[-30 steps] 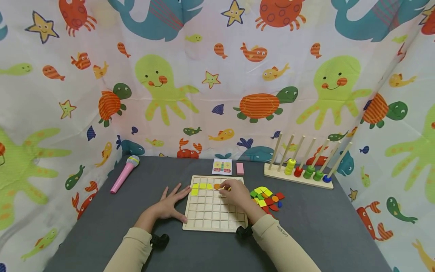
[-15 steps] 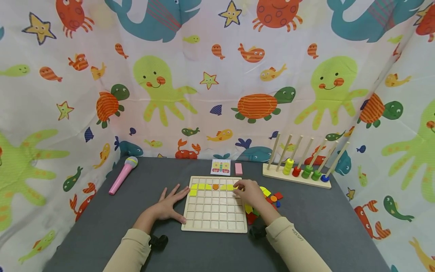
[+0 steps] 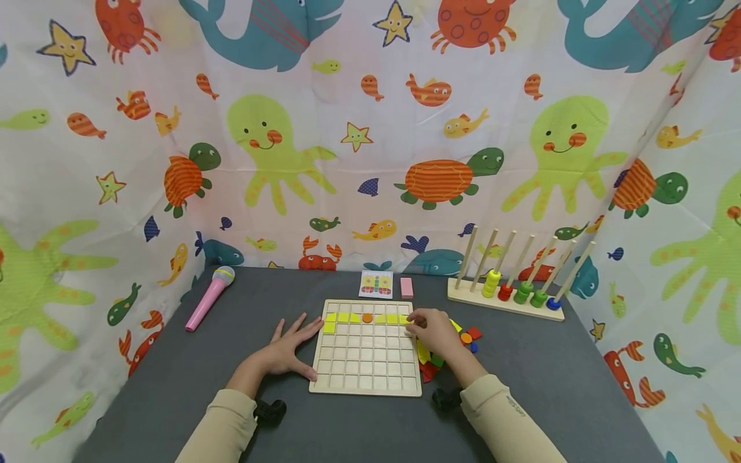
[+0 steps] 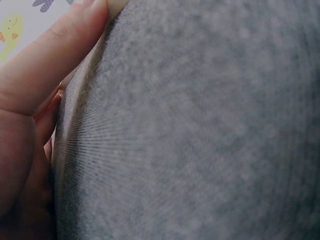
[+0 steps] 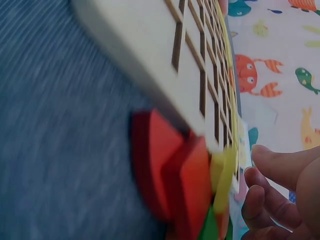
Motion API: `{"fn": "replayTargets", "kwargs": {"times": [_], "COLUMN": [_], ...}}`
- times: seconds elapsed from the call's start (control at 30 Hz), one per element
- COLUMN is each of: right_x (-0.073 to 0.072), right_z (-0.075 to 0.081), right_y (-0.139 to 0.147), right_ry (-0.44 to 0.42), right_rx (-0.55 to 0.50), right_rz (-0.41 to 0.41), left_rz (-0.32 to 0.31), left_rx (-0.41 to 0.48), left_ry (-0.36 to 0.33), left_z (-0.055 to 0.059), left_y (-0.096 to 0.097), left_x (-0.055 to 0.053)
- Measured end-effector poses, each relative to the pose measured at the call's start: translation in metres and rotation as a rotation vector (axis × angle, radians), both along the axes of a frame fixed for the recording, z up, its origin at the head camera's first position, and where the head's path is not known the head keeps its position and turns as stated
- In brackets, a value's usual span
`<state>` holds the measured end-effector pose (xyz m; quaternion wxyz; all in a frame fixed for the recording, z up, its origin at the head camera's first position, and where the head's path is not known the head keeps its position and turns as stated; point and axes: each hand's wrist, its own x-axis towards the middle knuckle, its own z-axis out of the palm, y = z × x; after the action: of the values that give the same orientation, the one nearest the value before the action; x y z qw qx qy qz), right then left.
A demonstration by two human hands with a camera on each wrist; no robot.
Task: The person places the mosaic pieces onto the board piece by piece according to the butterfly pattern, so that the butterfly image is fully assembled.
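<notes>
My left hand (image 3: 282, 354) lies spread at the left side of a wooden grid board (image 3: 365, 368), fingertips and thumb at its edge. In the left wrist view, the thumb (image 4: 55, 55) reaches the board's edge over grey cloth. Along the board's second row sit several yellow pieces (image 3: 343, 317) and an orange disc (image 3: 367, 317); a yellow square (image 3: 329, 328) lies below the left one. My right hand (image 3: 434, 331) is at the right end of this row, fingertips beside the last yellow piece (image 3: 403, 319). Nothing shows between thumb and bent fingers in the right wrist view.
Loose coloured pieces (image 3: 429, 371) lie right of the board, partly behind the right hand. Beyond it are a butterfly pattern card (image 3: 376, 284) and a pink block (image 3: 407, 288). A peg stand (image 3: 463, 292) with rings stands back right, a toy microphone (image 3: 208, 300) back left.
My right hand has moved right along the row, past the orange disc to the last column, and more yellow pieces now show in the row. The left hand stays in place.
</notes>
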<state>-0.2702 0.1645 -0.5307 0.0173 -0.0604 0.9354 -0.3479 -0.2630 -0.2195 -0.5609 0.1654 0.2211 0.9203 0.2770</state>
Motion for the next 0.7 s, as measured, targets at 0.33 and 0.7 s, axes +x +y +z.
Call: {"fn": "replayTargets", "kwargs": {"times": [0.33,0.7], "right_x": [0.004,0.020], "right_z": [-0.002,-0.004], "right_y": [0.030,0.047], "right_ry": [0.020,-0.002], "right_rx": [0.006,0.103], "right_rz": [-0.049,0.080], "left_rz": [-0.001,0.006], "left_rx": [0.010,0.001], "left_ry": [0.008,0.008], "left_z": [-0.002,-0.002], "left_y": [-0.001,0.000], "left_x": [0.000,0.001]}}
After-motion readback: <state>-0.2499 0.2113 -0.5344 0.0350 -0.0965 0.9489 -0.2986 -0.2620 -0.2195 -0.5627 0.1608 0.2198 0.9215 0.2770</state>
